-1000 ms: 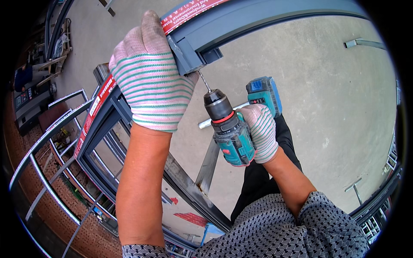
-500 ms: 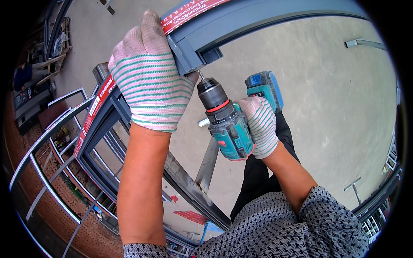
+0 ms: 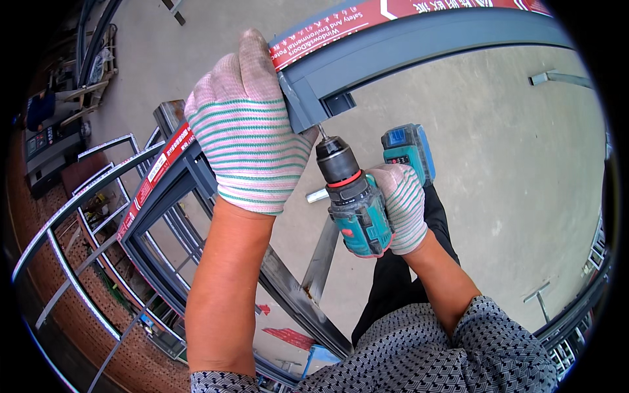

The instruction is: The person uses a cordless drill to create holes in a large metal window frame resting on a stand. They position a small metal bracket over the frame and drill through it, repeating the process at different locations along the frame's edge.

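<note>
A grey metal window-frame profile (image 3: 419,56) with red protective tape (image 3: 367,26) runs from the middle toward the upper right. My left hand (image 3: 252,131), in a pink-white glove with green stripes, is wrapped round its near end; the thumb is mostly hidden beneath. In a matching glove, my right hand (image 3: 401,203) grips a teal and black cordless drill (image 3: 357,209) by its handle. The drill points up and away, its thin bit meeting the underside of the profile's end, just right of my left hand. A blue-topped battery (image 3: 409,147) sits at the handle's base.
Another grey frame (image 3: 157,196) with red tape lies at the left on a steel stand (image 3: 288,288). Beyond it are curved metal frames (image 3: 59,242) and a dark machine (image 3: 49,150). A metal bar (image 3: 563,78) stands at the far right over the concrete floor (image 3: 498,177).
The profile, both hands and the drill have shifted a little right and down in the view, as have the surroundings on the left. Both grips stay the same.
</note>
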Action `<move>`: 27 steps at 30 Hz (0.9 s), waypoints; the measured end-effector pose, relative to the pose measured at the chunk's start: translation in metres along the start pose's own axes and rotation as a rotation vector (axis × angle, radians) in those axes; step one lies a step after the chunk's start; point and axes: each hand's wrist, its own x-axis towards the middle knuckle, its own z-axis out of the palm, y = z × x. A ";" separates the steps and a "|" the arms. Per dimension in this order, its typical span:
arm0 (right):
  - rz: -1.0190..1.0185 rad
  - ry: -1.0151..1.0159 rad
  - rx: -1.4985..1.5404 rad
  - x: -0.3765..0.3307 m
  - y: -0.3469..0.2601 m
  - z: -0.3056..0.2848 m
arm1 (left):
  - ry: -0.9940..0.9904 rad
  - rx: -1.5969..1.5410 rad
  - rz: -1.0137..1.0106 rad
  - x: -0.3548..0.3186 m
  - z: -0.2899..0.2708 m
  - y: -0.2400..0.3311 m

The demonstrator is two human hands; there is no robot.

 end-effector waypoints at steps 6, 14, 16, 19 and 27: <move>0.049 -0.045 -0.042 0.003 -0.004 -0.005 | 0.054 0.016 0.056 -0.001 0.004 -0.004; 0.032 -0.014 -0.121 0.003 -0.001 -0.003 | 0.089 0.008 0.061 0.001 0.006 -0.004; 0.014 0.037 -0.111 0.001 -0.001 -0.001 | 0.083 0.024 0.061 0.001 0.005 -0.003; -0.002 0.057 -0.100 0.002 -0.004 -0.003 | 0.096 0.034 0.072 0.000 0.006 -0.004; -0.005 0.040 -0.122 -0.001 0.002 0.000 | 0.058 0.039 0.040 0.000 0.005 -0.002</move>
